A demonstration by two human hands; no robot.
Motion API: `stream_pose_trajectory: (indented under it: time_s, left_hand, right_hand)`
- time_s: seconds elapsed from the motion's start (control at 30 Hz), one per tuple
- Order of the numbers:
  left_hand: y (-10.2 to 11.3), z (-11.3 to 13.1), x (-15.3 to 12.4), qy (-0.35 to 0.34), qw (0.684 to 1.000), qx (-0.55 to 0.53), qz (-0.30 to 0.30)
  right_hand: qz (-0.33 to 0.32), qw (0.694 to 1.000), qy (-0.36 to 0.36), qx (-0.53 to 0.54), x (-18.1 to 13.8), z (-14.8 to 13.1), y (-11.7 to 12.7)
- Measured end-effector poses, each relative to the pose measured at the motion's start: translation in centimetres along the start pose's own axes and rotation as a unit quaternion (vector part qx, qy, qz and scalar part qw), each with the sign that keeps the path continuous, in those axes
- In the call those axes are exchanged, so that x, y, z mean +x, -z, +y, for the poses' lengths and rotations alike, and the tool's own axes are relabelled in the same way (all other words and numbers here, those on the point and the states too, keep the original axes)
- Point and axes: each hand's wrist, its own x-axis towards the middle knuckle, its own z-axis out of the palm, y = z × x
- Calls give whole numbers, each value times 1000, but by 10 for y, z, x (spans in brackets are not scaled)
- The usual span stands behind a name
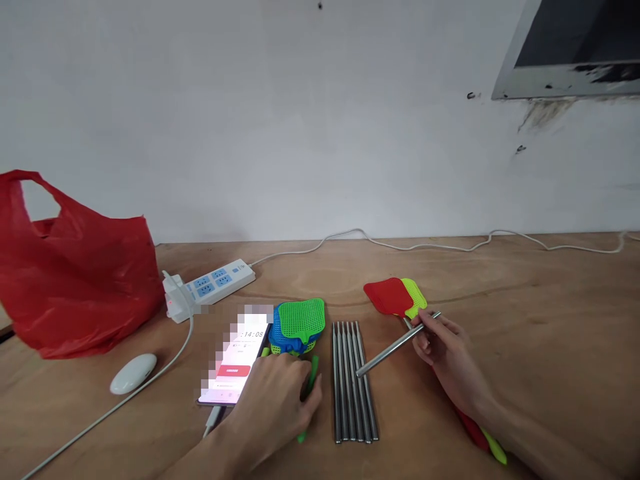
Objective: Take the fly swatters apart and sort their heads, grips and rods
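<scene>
My right hand [450,357] pinches a shiny metal tube [397,345], tilted with its lower left end over a row of several similar metal tubes [353,380] lying side by side. Beneath that hand lie a red fly swatter [387,295] and a yellow-green fly swatter [415,297], whose handles show below my wrist. My left hand [277,397] is closed around a slim green handle [311,377]. Just beyond it is a pile of fly swatter heads, with a green head [303,319] on top of a blue head [280,337]. My left fingertips are partly hidden.
A lit phone [240,360] on a charging cable lies left of my left hand. Farther left are a white power strip [220,283], a white oval device [133,373] and a red plastic bag [85,280]. A thin white cable runs along the wall.
</scene>
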Motion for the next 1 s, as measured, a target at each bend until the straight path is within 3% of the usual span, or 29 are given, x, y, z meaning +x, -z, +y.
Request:
stream_pose_trajectory:
  time_s: [0.33,0.53,0.67,1.0]
  left_hand:
    - [2,-11,3,-70,997,31,-3]
    - [3,-11,9,-132,987,-43,78]
    - [4,-11,8,-174,973,-101,116]
    - [-5,-6,2,-162,974,-127,92]
  right_hand:
    - [-5,1000,-14,-21,-1,1,0]
    - [-21,999,-24,8,0,6,4]
    - [-67,997,-44,-8,-4,6,1]
    - [-140,988,-58,-36,-8,9,3]
